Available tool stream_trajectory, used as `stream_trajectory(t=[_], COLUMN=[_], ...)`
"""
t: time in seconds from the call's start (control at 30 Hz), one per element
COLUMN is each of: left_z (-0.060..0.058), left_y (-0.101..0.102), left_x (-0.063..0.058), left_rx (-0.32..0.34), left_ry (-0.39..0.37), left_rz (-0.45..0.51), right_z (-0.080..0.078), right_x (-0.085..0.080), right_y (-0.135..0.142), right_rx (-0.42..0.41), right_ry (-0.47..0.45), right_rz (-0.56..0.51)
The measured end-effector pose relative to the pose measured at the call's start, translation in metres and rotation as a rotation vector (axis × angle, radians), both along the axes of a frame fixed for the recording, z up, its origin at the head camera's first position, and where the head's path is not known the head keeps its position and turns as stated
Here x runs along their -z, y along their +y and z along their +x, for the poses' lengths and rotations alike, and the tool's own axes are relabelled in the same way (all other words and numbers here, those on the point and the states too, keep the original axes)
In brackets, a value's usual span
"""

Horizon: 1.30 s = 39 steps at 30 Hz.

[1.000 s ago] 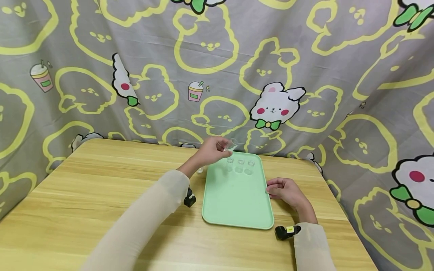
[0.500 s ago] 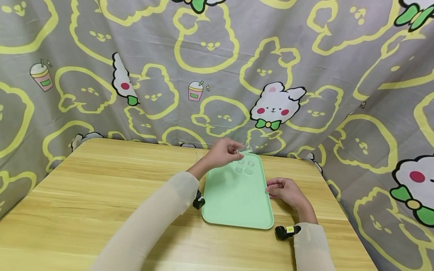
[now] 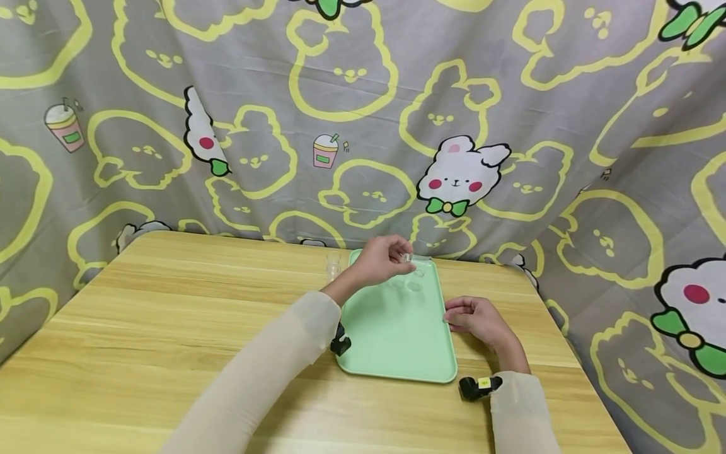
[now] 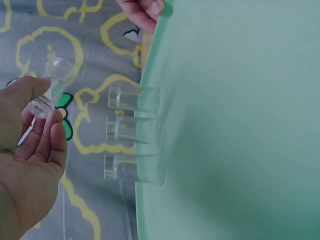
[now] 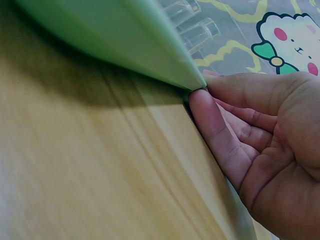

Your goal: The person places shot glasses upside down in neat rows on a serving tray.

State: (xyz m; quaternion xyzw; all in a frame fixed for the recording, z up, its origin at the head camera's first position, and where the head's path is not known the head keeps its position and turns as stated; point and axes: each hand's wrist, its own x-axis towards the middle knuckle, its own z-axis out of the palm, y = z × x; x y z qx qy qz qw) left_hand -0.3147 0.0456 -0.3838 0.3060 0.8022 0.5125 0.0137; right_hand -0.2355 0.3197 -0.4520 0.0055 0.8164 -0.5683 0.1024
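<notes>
The left hand (image 4: pixel 31 155) pinches a clear cup (image 4: pixel 54 89) in curled fingers, raised near the green tray's (image 3: pixel 391 334) far end and three standing cups (image 4: pixel 131 129); the right hand (image 3: pixel 479 321) pinches the tray's edge, apparently a placing step needing gentle lowering.

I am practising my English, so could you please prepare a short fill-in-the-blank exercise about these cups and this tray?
The tray is light ____.
Exactly ____ clear cups stand in a row on the tray.
The left grip holds another clear cup nearer the tray's ____ end than its near end.
The right grip touches one long side of the ____.
Missing words: green; three; far; tray.
</notes>
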Motion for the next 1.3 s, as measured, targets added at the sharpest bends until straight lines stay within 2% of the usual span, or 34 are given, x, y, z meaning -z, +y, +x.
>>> stream_trajectory(t=[0.1, 0.33, 0.6, 0.93, 1.13, 1.3], left_z=[0.001, 0.002, 0.004, 0.003, 0.002, 0.002], left_y=[0.003, 0.012, 0.020, 0.028, 0.028, 0.030], left_x=[0.001, 0.003, 0.007, 0.010, 0.010, 0.013], left_rx=[-0.015, 0.000, 0.037, 0.074, 0.127, 0.164], left_ry=[0.002, 0.018, 0.049, 0.106, 0.205, 0.253], left_rz=[-0.007, -0.019, -0.095, -0.260, -0.409, -0.471], right_z=[0.000, 0.000, 0.001, 0.000, -0.001, -0.001], right_x=[0.000, -0.001, 0.000, 0.000, 0.001, 0.001], right_y=[0.000, 0.000, -0.001, 0.000, -0.001, -0.001], right_rx=[-0.006, -0.006, 0.008, -0.002, -0.001, 0.004], right_ry=[0.005, 0.004, -0.003, 0.005, -0.003, -0.006], right_rz=[0.001, 0.002, 0.001, 0.005, -0.010, -0.003])
